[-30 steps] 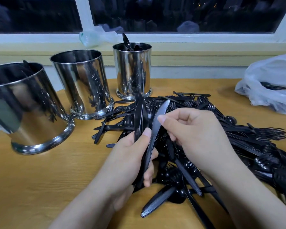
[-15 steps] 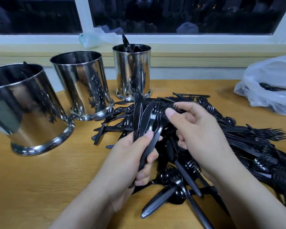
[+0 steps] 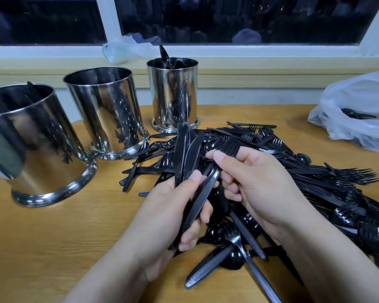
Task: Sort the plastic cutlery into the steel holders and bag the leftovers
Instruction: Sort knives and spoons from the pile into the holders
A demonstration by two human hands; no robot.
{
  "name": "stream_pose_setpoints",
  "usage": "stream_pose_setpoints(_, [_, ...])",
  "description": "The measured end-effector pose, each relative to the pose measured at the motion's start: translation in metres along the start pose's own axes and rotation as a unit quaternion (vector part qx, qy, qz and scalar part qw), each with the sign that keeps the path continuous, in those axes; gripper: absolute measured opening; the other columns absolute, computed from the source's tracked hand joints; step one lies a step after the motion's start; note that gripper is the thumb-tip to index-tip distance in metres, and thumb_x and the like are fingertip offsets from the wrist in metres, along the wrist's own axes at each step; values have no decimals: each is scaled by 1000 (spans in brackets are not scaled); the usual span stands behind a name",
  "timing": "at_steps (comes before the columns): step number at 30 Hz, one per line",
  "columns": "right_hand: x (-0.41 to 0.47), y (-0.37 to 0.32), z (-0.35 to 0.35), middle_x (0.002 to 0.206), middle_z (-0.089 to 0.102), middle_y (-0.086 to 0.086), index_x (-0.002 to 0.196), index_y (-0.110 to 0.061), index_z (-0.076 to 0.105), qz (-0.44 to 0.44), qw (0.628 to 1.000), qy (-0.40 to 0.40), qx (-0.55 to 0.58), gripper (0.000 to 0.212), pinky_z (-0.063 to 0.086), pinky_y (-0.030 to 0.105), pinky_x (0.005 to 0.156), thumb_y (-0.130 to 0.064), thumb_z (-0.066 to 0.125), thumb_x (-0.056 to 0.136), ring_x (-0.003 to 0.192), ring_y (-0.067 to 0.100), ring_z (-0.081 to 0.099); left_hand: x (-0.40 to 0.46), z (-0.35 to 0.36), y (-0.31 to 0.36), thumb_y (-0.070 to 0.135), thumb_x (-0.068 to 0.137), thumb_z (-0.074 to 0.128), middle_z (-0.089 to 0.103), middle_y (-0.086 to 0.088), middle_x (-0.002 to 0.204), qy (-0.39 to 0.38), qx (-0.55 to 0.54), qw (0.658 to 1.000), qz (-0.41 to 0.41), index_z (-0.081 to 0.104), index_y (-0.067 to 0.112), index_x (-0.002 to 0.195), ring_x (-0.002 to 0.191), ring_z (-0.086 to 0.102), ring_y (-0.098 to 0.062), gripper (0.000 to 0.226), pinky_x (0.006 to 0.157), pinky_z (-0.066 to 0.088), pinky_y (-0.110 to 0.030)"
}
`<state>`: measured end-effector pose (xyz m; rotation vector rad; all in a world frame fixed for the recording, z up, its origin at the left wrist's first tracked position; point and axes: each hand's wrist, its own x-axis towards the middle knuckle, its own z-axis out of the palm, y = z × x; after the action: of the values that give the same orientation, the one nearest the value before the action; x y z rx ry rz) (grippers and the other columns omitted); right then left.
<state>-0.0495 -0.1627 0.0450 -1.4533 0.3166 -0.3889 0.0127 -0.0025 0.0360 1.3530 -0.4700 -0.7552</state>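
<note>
My left hand (image 3: 169, 213) grips a bundle of black plastic knives (image 3: 185, 154), blades pointing up. My right hand (image 3: 263, 186) pinches a black fork (image 3: 227, 149) by its neck, its handle lying against the bundle under my left thumb. A big pile of black cutlery (image 3: 315, 184) spreads over the wooden table (image 3: 42, 248) under and right of both hands. Three steel holders stand at the left and back: a near one (image 3: 31, 149) with one black handle showing, a middle one (image 3: 105, 112), and a far one (image 3: 173, 92) holding spoons.
A white plastic bag (image 3: 359, 114) with a few black pieces inside lies at the right, by the wall. A crumpled clear bag (image 3: 123, 50) sits on the window sill behind the holders. Loose knives and a fork lie near the table's front edge.
My right hand let go of the knife it was adding to the bundle, reached into the pile and lifted a fork toward my left hand. The bundle stayed in place.
</note>
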Motion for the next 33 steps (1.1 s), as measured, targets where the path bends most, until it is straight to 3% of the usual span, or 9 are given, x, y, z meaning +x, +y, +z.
stream_pose_setpoints(4, [0, -1, -1, 63, 46, 4, 72, -13, 58, -12, 999, 36, -13, 30, 32, 28, 49, -27, 74, 92, 57, 17, 36, -1, -1, -3, 52, 91, 57, 53, -14, 64, -3, 32, 999, -6, 68, 6, 96, 40, 32, -15, 48, 40, 28, -25])
stream_pose_setpoints(7, [0, -2, 0, 61, 46, 5, 63, -17, 54, -13, 998, 60, -28, 36, 32, 27, 47, -26, 75, 91, 55, 17, 36, -2, 1, -3, 48, 98, 56, 39, -8, 54, 10, 65, 998, 7, 61, 12, 74, 44, 23, -16, 44, 45, 21, -27])
stream_pose_setpoints(10, [-1, -10, -2, 65, 52, 6, 79, -1, 64, -27, 994, 60, -82, 36, 36, 25, 49, -34, 70, 93, 57, 17, 41, 0, 2, -2, 39, 101, 55, 50, -4, 66, 44, 30, 998, 20, 56, 14, 84, 45, 23, -14, 30, 43, 19, -24])
stream_pose_setpoints(16, [19, -32, -42, 62, 57, 1, 86, -13, 73, -125, 961, 141, -202, 33, 35, 33, 53, -39, 60, 100, 53, 19, 43, 5, -6, -4, 36, 105, 52, 54, -2, 70, 105, 22, 994, 37, 50, 14, 88, 48, 23, -15, 27, 43, 20, -23])
stream_pose_setpoints(19, [31, -33, -56, 56, 59, -12, 77, -21, 71, -121, 904, 113, -394, 27, 39, 27, 50, -40, 65, 96, 46, 9, 45, 8, -7, -6, 35, 106, 51, 54, -1, 68, 120, 25, 992, 38, 52, 16, 88, 47, 25, -14, 27, 42, 21, -23])
stream_pose_setpoints(22, [34, -25, -57, 77, 65, -14, 86, -34, 71, -98, 864, 76, -487, 7, 48, 28, 64, -36, 69, 93, 70, 12, 61, 10, -9, -8, 36, 106, 51, 54, -1, 70, 125, 19, 991, 40, 53, 21, 83, 46, 26, -13, 28, 42, 21, -23])
stream_pose_setpoints(26, [34, -15, -50, 100, 58, -15, 107, -35, 69, -69, 811, 15, -581, 14, 31, 10, 63, -37, 69, 93, 84, 2, 51, 12, -11, -9, 37, 105, 52, 55, -2, 70, 137, 13, 990, 42, 55, 21, 81, 45, 27, -13, 30, 41, 22, -21])
stream_pose_setpoints(30, [32, -12, -49, 99, 57, -15, 110, -34, 69, -66, 800, 7, -596, 18, 30, 6, 65, -35, 71, 92, 84, 0, 51, 12, -9, -10, 39, 104, 53, 55, -5, 72, 134, 18, 990, 46, 59, 29, 67, 46, 26, -13, 39, 43, 21, -23])
stream_pose_setpoints(33, [32, -10, -47, 96, 56, -15, 110, -34, 69, -76, 794, 8, -603, 18, 32, 10, 66, -32, 71, 92, 82, 0, 50, 10, -9, -11, 39, 104, 53, 52, -2, 64, 129, 25, 990, 46, 56, 16, 79, 45, 26, -14, 34, 42, 21, -23])
